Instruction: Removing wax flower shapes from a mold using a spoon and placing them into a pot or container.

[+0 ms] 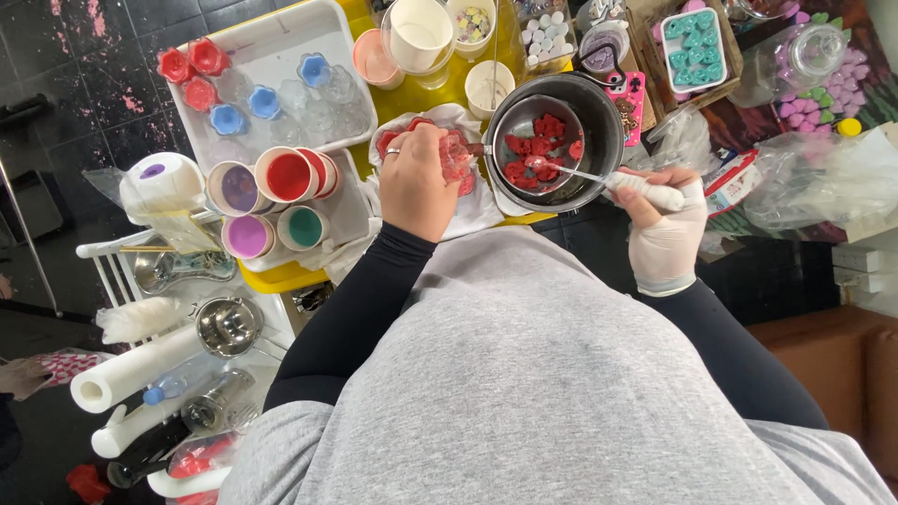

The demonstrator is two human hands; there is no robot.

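My bare left hand (416,180), with a ring on one finger, grips a small clear mould with red wax (456,157) over a white cloth (477,210). My right hand (666,229) wears a white glove and holds the white handle of a thin metal tool (645,190). The tool's tip reaches into a small metal pan (535,145) that holds several red wax pieces (540,140). The pan sits inside a black round pot (603,126).
A white tray (323,28) at upper left carries red, blue and clear moulds. Cups of red (287,175), purple (245,236) and green (303,226) wax stand in front of it. Teal moulds (692,49), jars and plastic bags crowd the right. Paper rolls (131,369) lie at lower left.
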